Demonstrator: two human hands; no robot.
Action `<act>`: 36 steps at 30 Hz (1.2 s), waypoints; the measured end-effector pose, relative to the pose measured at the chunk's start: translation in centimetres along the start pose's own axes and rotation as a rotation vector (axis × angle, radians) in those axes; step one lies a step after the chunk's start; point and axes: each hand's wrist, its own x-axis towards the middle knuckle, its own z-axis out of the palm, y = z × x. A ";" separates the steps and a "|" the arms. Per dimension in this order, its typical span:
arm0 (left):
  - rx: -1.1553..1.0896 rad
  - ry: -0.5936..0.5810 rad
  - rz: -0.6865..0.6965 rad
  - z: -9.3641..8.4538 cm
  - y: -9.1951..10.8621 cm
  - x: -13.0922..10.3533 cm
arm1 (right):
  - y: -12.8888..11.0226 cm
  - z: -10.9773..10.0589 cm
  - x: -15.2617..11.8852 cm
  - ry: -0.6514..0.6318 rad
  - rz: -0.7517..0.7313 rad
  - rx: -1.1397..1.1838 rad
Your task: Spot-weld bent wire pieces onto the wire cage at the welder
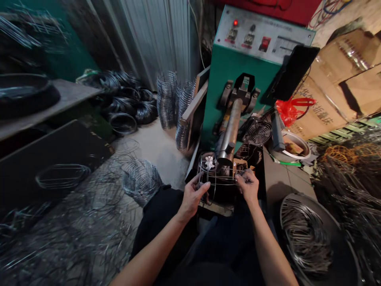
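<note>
Both my hands are at a wire frame [220,183], a light rack of bent metal rods, just below the end of a steel cylinder [231,133]. My left hand [193,195] pinches its left side between thumb and fingers. On the right, my right hand [248,184] has its fingers closed at the frame's other end; any small piece in them is too small to make out. The cylinder juts toward me from a green machine [222,73] with a lit red lamp on its panel.
A pan [336,222] of short metal rods sits at my right, near heaped wire parts [354,186]. Stacked wire rings [141,178] stand by my left leg. Loose wire pieces [86,234] litter the floor. Cardboard boxes [336,99] and a phone-like black slab [296,71] are at the right.
</note>
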 end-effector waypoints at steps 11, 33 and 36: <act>0.004 0.000 0.020 0.4 0.3 1.6 | 0.3 0.4 1.3 0.008 -0.036 -0.004; -0.213 0.045 -0.225 -0.4 0.5 -6.4 | 0.4 -4.7 -5.8 0.032 0.117 -0.132; -0.205 0.008 -0.482 -3.3 -0.7 -11.8 | 0.1 -6.8 -8.5 -0.138 0.294 -0.113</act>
